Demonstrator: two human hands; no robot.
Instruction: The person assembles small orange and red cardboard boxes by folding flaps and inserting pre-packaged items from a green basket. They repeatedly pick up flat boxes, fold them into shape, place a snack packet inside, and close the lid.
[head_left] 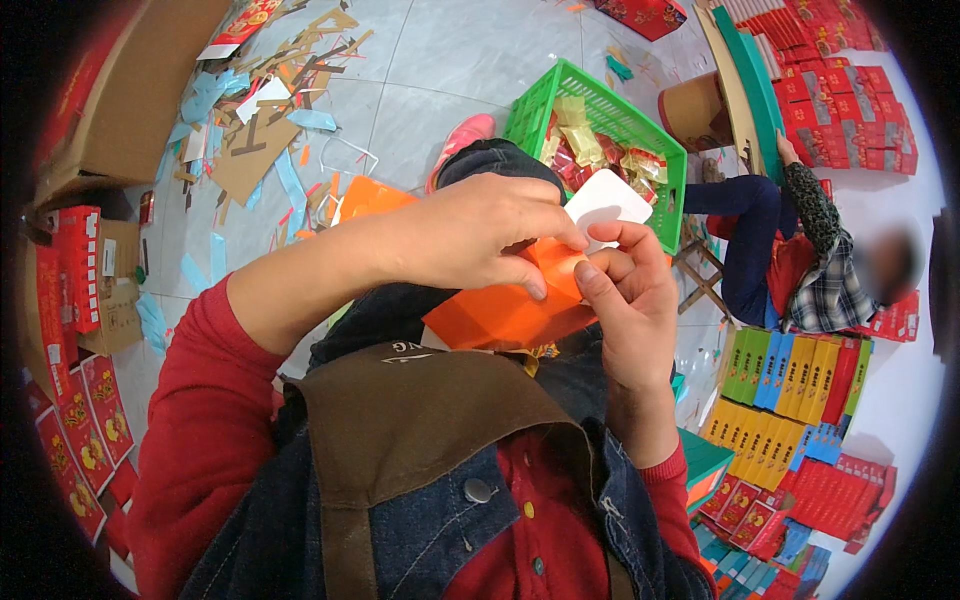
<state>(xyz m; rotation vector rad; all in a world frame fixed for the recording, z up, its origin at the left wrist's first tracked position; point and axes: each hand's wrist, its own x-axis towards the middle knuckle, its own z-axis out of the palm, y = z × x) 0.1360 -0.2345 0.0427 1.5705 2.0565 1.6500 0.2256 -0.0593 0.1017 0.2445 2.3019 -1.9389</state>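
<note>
An orange carton (508, 312) sits over the person's lap, between the thighs, its folded panels standing at angles and its lower edge above the front of the brown apron (400, 420). The left hand (480, 228) is gripping its upper part, thumb pressed on an orange panel and fingers curled over the top. The right hand (638, 300) pinches the carton's right corner, thumb and forefinger almost meeting the left fingers; its other fingers are bent. Just beyond the fingertips a white piece with rounded corners (607, 200) stands up (whether it is joined to the carton, I cannot tell). Another orange piece (372, 198) shows past the left wrist, partly hidden by the forearm.

Beyond the right hand, a green crate (645, 125) rests on the floor (440, 50), gold and red packets (582, 130) heaped towards its near left edge. Brown and blue scraps (260, 130) litter the floor's far left part. At right a seated co-worker (825, 250) has one hand on the edge of a green board (752, 85), near stacked red boxes (840, 110).
</note>
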